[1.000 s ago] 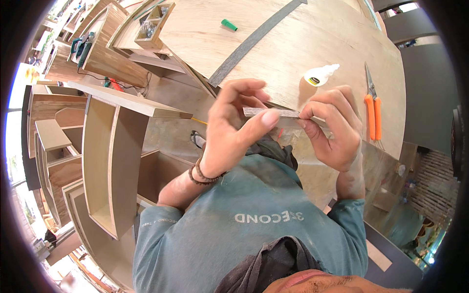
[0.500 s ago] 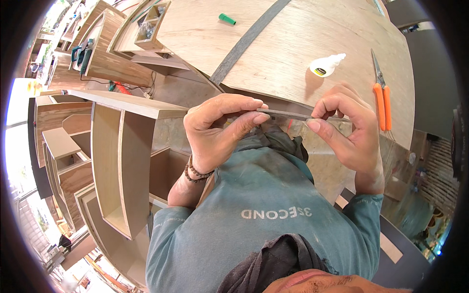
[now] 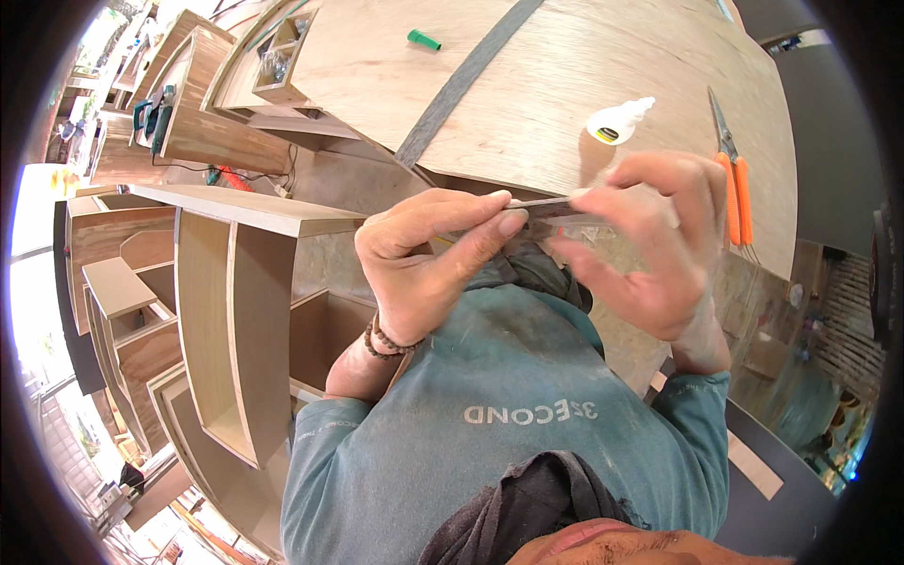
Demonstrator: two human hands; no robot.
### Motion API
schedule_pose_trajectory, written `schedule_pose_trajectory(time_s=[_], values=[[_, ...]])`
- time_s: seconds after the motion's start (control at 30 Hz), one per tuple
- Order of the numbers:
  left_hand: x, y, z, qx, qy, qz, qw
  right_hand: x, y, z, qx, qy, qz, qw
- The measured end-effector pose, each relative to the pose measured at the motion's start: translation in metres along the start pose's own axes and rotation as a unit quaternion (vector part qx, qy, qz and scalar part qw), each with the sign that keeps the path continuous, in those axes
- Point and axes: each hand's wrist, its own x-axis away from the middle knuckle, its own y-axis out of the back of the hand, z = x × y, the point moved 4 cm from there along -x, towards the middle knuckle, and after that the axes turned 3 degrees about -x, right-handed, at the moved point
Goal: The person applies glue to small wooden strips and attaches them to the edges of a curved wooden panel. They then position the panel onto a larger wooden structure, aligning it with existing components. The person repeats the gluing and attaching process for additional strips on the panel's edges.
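Note:
My left hand and my right hand are raised close to the camera, over my teal shirt. Together they pinch a thin grey strip that runs level between the fingertips. The left thumb and forefinger close on its left end; the right fingers cover its right end. A beaded band sits on my left wrist. Behind the hands lies a plywood worktop.
On the worktop lie a long dark strip, a white glue bottle, orange-handled snips and a small green cap. Unfinished plywood cabinets stand at the left, and a tray of small parts sits at the back.
Both hands have come nearer to the camera and lower in the picture, still holding the strip. The fingers have shifted along it.

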Motion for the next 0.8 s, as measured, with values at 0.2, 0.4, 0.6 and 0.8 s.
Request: schedule_pose_trajectory(time_s=[0.2,0.4,0.6,0.8], values=[[0.008,-0.013,0.001,0.100,0.075,-0.038,0.991,0.006,-0.022,0.006,0.070,0.101,-0.087,0.989],[0.012,-0.018,-0.002,0.116,0.078,-0.035,0.989,0.011,-0.022,0.006,0.093,0.125,-0.097,0.983],[0.012,-0.019,-0.009,0.097,0.084,-0.034,0.991,0.012,-0.022,0.006,0.084,0.144,-0.109,0.980],[0.011,-0.021,-0.006,0.100,0.069,-0.039,0.992,0.014,-0.023,0.006,0.104,0.160,-0.127,0.973]])
